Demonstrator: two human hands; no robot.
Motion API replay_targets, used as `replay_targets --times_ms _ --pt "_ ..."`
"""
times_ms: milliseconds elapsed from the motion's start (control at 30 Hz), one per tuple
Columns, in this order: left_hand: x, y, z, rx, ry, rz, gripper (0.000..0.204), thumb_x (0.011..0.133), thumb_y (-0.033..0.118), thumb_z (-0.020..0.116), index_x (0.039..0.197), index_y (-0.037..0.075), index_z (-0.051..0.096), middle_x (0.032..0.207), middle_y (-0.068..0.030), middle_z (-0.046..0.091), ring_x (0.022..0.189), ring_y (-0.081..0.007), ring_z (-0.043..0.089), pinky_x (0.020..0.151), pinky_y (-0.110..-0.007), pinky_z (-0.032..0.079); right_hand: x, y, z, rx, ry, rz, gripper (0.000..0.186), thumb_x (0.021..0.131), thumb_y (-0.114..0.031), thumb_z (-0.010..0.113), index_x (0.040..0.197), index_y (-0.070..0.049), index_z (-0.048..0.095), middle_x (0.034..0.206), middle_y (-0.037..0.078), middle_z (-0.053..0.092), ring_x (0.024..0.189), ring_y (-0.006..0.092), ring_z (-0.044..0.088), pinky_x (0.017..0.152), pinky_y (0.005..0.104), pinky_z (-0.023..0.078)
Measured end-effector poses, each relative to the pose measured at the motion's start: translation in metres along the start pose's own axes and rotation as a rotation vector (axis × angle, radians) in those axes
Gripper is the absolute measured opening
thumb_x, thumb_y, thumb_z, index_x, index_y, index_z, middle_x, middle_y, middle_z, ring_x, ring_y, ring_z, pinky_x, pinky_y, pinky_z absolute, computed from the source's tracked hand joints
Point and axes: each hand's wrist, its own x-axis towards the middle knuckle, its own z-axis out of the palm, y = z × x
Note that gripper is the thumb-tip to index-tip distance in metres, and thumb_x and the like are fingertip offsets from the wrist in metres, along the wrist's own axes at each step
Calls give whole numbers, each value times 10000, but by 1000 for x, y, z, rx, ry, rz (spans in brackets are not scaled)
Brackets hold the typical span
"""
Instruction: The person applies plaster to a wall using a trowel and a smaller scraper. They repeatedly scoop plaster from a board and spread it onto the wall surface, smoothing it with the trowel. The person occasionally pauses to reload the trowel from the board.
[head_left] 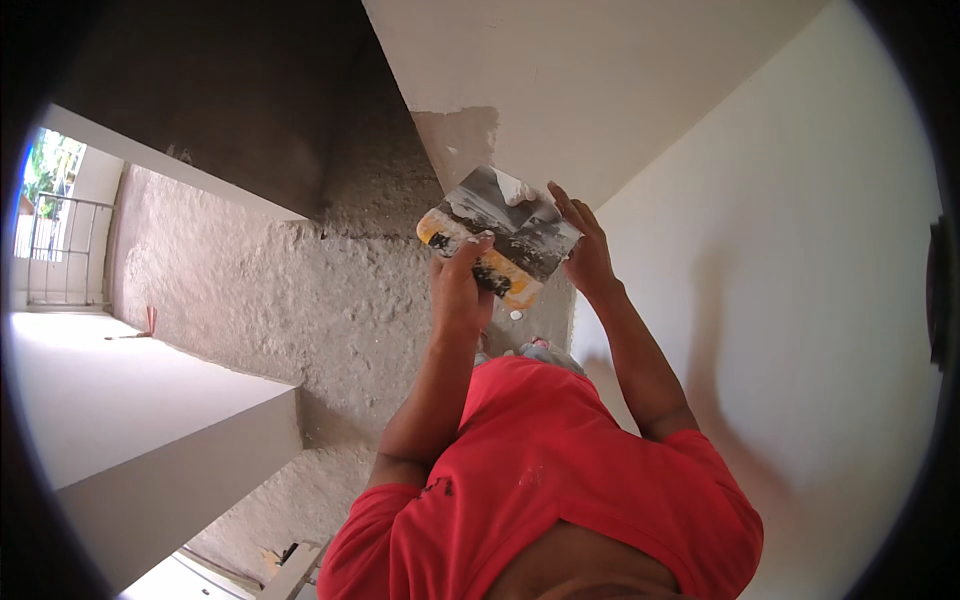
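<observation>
My left hand [460,285] is wrapped round the yellow and black handle of a wide putty knife [510,235], its thumb lying on top. The handle is smeared with dried white filler. The steel blade tilts away from me, with streaks and a lump of white putty [515,190] near its far edge. My right hand [587,240] is at the blade's right edge, fingers along it and the index finger stretched upward. Its thumb and palm are mostly hidden, so I cannot see whether it also holds a small scraper.
A pale wall corner [480,140] with a damp-looking grey patch rises ahead. On the right stands a smooth white wall [800,280]. Rough grey concrete floor [330,290] spreads on the left, beside a white ledge [150,400]. A metal railing [70,250] shows far left.
</observation>
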Motion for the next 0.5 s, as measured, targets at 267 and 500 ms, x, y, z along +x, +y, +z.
replay_targets --times_ms 267,500 --pt "106 -33 -3 -133 101 111 400 814 76 677 1153 25 471 1078 -79 568 927 -196 600 780 -347 502 -85 109 27 -131 -92 265 563 835 -50 616 1378 -59 466 967 190 620 899 357 607 796 426 492" --pt "214 -81 -9 -118 263 178 332 832 89 653 1104 -6 487 1024 -68 548 869 -154 553 672 -295 454 -221 126 25 -98 -208 597 566 775 -53 680 1312 0 511 1037 232 645 960 373 641 802 401 511"
